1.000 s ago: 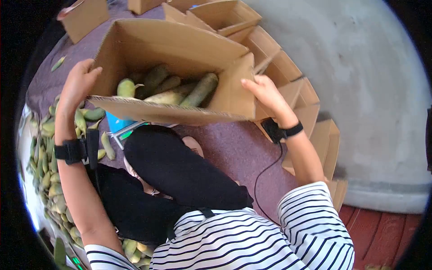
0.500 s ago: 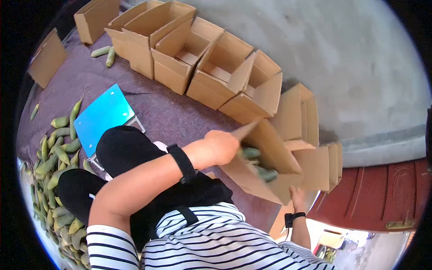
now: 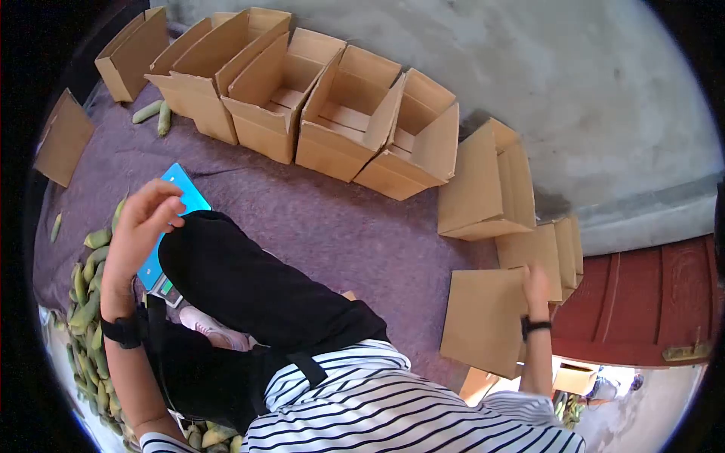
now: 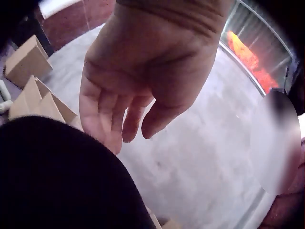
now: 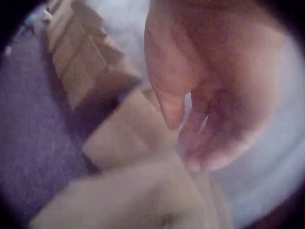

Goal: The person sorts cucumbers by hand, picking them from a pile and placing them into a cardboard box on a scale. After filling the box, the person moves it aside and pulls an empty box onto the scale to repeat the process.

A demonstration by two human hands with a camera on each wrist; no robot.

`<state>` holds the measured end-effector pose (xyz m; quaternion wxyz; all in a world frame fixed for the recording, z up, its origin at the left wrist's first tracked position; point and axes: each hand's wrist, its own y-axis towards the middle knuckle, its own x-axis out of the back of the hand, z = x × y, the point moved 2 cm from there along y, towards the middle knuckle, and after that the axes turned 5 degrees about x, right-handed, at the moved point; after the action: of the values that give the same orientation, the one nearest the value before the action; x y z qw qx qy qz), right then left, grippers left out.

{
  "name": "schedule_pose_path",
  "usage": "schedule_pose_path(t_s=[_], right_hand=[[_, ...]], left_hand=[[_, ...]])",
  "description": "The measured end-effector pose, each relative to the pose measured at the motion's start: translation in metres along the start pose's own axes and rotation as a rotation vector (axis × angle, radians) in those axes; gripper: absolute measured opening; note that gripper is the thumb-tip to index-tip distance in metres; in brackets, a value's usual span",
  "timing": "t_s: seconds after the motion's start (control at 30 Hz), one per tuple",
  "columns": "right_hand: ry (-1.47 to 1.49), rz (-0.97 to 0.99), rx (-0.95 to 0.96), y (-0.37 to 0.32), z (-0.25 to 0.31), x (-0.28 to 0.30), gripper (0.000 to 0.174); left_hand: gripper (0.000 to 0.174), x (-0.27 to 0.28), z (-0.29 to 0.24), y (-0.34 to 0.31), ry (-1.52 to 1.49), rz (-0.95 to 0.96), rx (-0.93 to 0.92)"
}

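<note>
My left hand (image 3: pixel 143 226) is raised over the edge of a blue-topped scale (image 3: pixel 185 186), its fingers loosely bent. Nothing lies between its thumb and fingers in the left wrist view. On the right, a cardboard box (image 3: pixel 483 321) stands with one plain side towards me; its inside is hidden. My right hand (image 3: pixel 536 287), blurred, is right at this box's far edge. From the right wrist, the thumb and relaxed fingers (image 5: pixel 209 148) hang apart with no thing held, close over the cardboard.
A row of open cardboard boxes (image 3: pixel 351 113) curves along the grey wall (image 3: pixel 544 68). Long green vegetables (image 3: pixel 87 313) lie heaped at the left, with two more (image 3: pixel 162 117) near the boxes. Purple cloth (image 3: pixel 317 219) covers the floor. A red door (image 3: pixel 642 302) is at right.
The box with green vegetables has swung from in front of me to the right and down. Both hands have let go of it; the left has moved back left to the scale.
</note>
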<state>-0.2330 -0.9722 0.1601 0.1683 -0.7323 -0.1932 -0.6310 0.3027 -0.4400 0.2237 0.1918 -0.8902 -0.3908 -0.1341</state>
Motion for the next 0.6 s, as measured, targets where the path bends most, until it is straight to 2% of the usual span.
schedule_pose_path(t_s=[0.03,0.07,0.1,0.13,0.2,0.3,0.33,0.37,0.43,0.47,0.53,0.6], right_hand=[[0.141,-0.174,0.229,0.018,0.084,0.030,0.026],[0.259,-0.169,0.383,0.046,0.124,0.018,0.029],[0.185,-0.112,0.396,0.060,0.178,0.025,0.033],[0.173,-0.147,0.534,0.078,0.215,0.016,0.039],[0.172,-0.238,0.675,0.101,0.272,-0.005,0.044],[0.101,-0.216,0.656,0.127,0.306,-0.037,0.047],[0.061,-0.074,0.584,0.134,0.312,-0.041,0.040],[0.016,0.068,0.509,0.139,0.313,-0.043,0.033],[-0.101,0.130,0.513,0.150,0.309,-0.067,0.020],[-0.107,0.133,0.524,0.148,0.308,-0.074,0.020],[-0.268,0.172,0.737,0.125,0.319,-0.063,0.020],[-0.312,0.304,0.851,0.094,0.333,-0.059,0.022]], left_hand=[[0.018,0.013,0.010,0.001,-0.024,-0.034,-0.010],[0.019,0.024,0.018,0.001,-0.051,-0.086,0.014],[0.019,0.035,0.028,0.000,-0.061,-0.126,0.031],[0.019,0.045,0.039,-0.001,-0.074,-0.167,0.047],[0.019,0.060,0.064,-0.009,-0.102,-0.202,0.089],[0.018,0.068,0.090,-0.027,-0.079,-0.240,0.195],[0.017,0.068,0.094,-0.033,-0.039,-0.254,0.240],[0.017,0.068,0.096,-0.036,-0.011,-0.265,0.211],[0.018,0.069,0.093,-0.043,-0.022,-0.294,0.205],[0.018,0.069,0.089,-0.045,-0.022,-0.301,0.180],[0.018,0.070,0.086,-0.048,-0.031,-0.307,0.194],[0.016,0.069,0.084,-0.049,-0.023,-0.319,0.141]])
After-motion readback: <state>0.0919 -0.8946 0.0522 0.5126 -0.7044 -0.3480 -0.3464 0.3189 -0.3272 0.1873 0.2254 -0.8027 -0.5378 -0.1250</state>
